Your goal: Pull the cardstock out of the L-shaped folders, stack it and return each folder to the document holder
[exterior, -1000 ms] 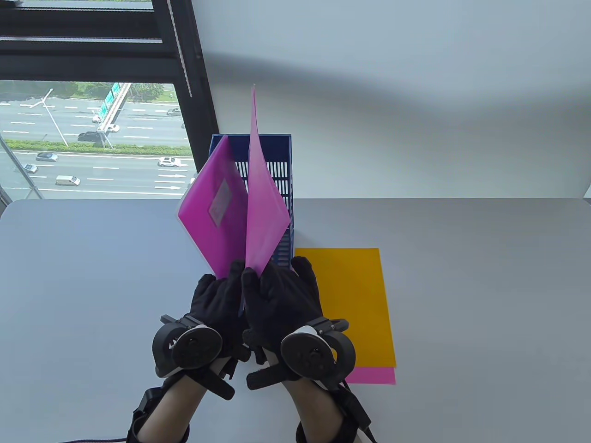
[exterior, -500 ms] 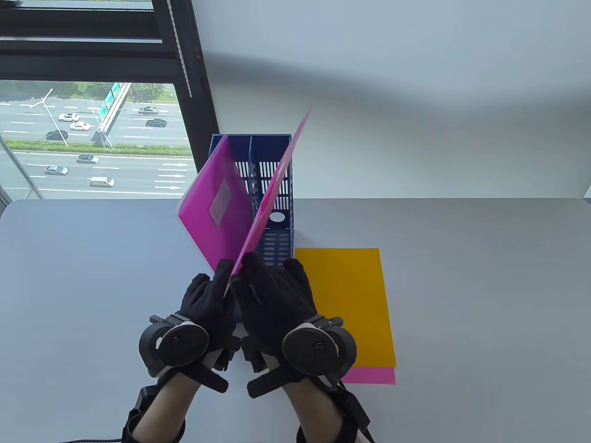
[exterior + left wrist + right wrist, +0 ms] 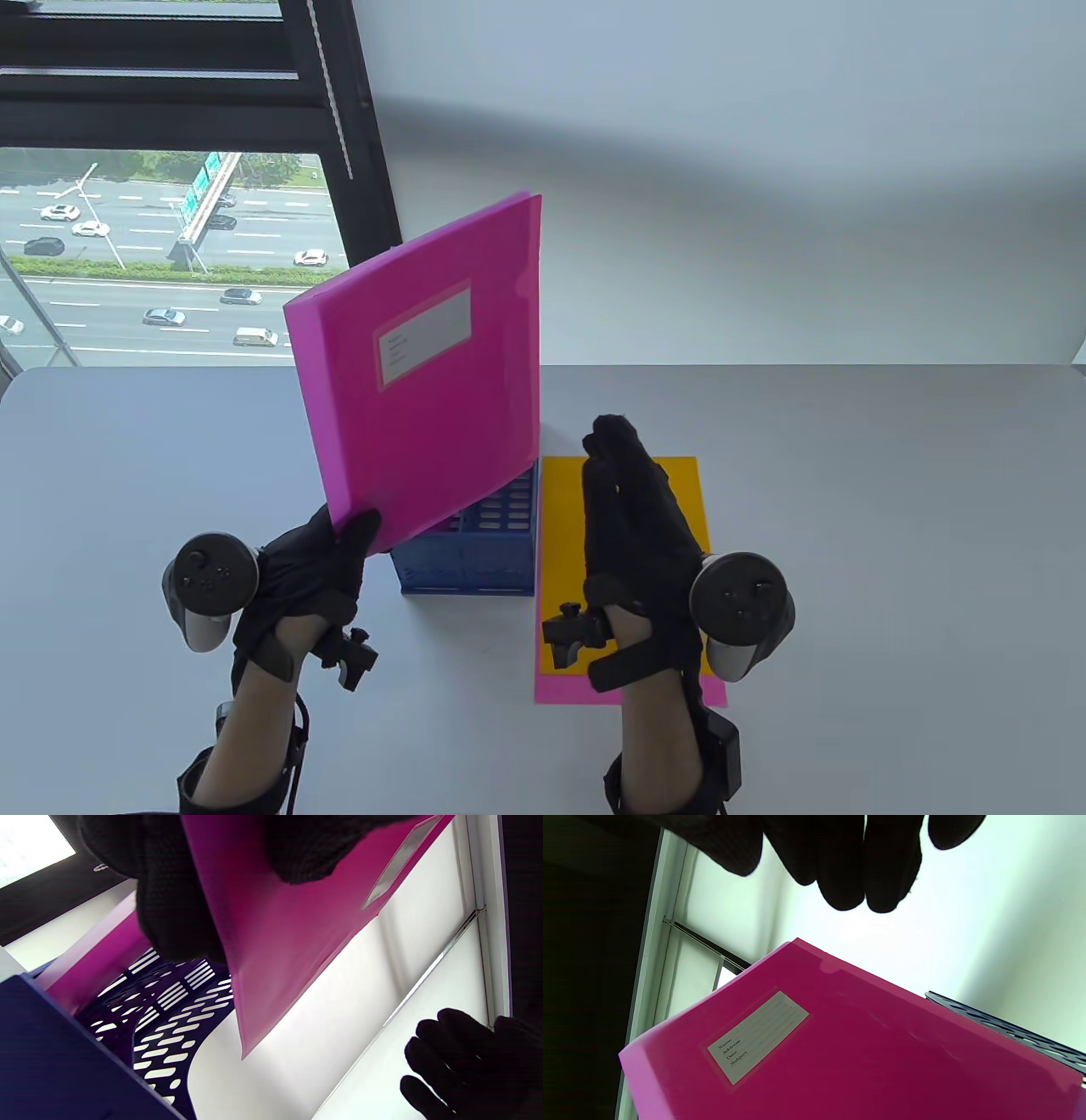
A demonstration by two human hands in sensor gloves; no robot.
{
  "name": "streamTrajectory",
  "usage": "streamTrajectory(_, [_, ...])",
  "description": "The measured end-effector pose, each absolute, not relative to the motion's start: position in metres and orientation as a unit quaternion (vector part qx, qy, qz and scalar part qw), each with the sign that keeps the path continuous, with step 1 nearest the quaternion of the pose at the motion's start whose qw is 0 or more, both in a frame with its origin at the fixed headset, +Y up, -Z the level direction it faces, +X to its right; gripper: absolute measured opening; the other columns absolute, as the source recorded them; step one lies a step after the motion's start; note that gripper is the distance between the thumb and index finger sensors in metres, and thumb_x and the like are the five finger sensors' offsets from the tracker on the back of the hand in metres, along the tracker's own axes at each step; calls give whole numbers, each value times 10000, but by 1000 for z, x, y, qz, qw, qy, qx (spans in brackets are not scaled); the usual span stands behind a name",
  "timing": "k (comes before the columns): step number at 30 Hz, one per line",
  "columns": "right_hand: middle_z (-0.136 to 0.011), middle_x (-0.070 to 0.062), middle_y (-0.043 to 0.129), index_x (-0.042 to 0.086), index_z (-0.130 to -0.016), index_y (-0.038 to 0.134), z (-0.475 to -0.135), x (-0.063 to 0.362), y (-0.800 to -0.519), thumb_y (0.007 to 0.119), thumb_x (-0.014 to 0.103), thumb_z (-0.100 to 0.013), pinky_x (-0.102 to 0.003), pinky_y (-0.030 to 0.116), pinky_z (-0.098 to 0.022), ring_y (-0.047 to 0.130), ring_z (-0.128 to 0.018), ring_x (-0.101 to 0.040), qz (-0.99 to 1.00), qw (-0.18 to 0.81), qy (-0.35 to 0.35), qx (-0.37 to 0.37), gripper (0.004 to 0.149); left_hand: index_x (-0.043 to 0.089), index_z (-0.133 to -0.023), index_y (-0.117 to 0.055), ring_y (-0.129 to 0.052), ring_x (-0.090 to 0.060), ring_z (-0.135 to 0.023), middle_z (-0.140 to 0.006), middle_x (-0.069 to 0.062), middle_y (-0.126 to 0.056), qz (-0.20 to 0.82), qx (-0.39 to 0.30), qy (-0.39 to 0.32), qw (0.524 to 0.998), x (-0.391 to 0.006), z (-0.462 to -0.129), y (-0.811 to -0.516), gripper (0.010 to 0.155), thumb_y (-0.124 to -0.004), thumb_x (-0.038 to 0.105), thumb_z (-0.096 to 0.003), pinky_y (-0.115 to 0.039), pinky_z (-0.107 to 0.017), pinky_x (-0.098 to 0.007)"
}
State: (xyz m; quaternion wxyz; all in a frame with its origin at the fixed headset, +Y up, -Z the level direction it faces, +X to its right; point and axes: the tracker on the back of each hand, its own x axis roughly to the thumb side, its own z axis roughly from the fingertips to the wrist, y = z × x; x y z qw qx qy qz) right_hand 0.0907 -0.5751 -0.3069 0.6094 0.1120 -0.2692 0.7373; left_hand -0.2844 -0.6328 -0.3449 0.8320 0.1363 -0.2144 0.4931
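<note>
Pink L-shaped folder (image 3: 420, 373) upright, tilted, long axis near vertical, held above blue document holder (image 3: 475, 556) at table's middle, bottom corner pinched by left hand (image 3: 301, 581). Right hand (image 3: 636, 518) empty, fingers straight, over yellow cardstock (image 3: 560, 526) stacked on pink sheet (image 3: 577, 688) beside holder. Left hand nearer. Versus half second back: pink sheet gone from right hand, hands apart, folder turned face-on.

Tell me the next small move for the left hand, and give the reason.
Probably lower the pink folder into the blue document holder. The left hand pinches its bottom corner just above the holder; the right hand hovers open over the yellow cardstock.
</note>
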Motion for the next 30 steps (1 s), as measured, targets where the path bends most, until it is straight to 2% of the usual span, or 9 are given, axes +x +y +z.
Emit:
streamTrajectory(2, [-1147,-100,620,224,-1187,481,-312,99,-582,589,577,-674,-624,482,-748,724,-938,-409,709,648,-242,136,632,143,-996,-809,-1062,-358,-591,-750,-78,-993,507,109,-228,824,-288,-349,-635,463,-756,324,-574,-702,-657,-586])
streamTrajectory(6, [-1184,-117,543,249,-1210,420,-320,107,-592,547,626,-670,-631,449,-753,632,-985,-436,687,677,-226,139,671,155,-990,-818,-1063,-351,-590,-750,-71,-995,548,39,-276,789,-293,-358,-644,456,-763,331,-573,-700,-659,-587])
streamTrajectory(9, [-1168,-107,575,253,-1195,469,-325,111,-596,601,618,-672,-615,459,-753,648,-978,-418,694,673,-225,120,651,155,-990,-821,-1064,-349,-590,-752,-71,-995,560,-4,-308,769,-295,-364,-651,456,-765,332,-574,-698,-662,-587])
streamTrajectory(13, [-1128,-84,639,252,-1163,522,-333,111,-600,717,530,-659,-602,490,-746,713,-944,-386,695,683,-193,115,608,161,-989,-823,-1064,-346,-595,-755,-67,-996,569,-54,-338,748,-296,-369,-658,453,-766,335,-575,-696,-668,-587])
streamTrajectory(19, [-1078,-48,710,255,-1137,547,-345,102,-605,830,455,-622,-595,558,-728,863,-841,-297,674,712,-117,157,621,166,-991,-821,-1065,-339,-603,-762,-58,-994,584,-102,-367,717,-289,-374,-668,452,-764,339,-577,-693,-675,-584])
streamTrajectory(24, [-962,24,845,291,-1065,659,-349,98,-607,838,340,-618,-543,616,-734,973,-711,-166,671,714,-113,165,484,172,-993,-819,-1059,-341,-617,-775,-61,-987,584,-125,-377,708,-282,-376,-673,451,-767,345,-580,-687,-678,-587])
streamTrajectory(27, [-931,34,869,301,-1045,686,-349,100,-607,845,309,-611,-533,625,-734,983,-691,-165,684,700,-128,158,462,174,-1007,-806,-1035,-339,-677,-827,-62,-956,579,-131,-378,710,-281,-376,-674,457,-786,343,-583,-669,-692,-588])
streamTrajectory(30, [-922,31,874,305,-1040,690,-347,101,-605,844,303,-608,-518,631,-735,989,-677,-160,699,683,-149,149,458,183,-1072,-702,-982,-340,-786,-910,-63,-892,584,-133,-381,705,-282,-376,-674,521,-794,327,-580,-642,-717,-585])
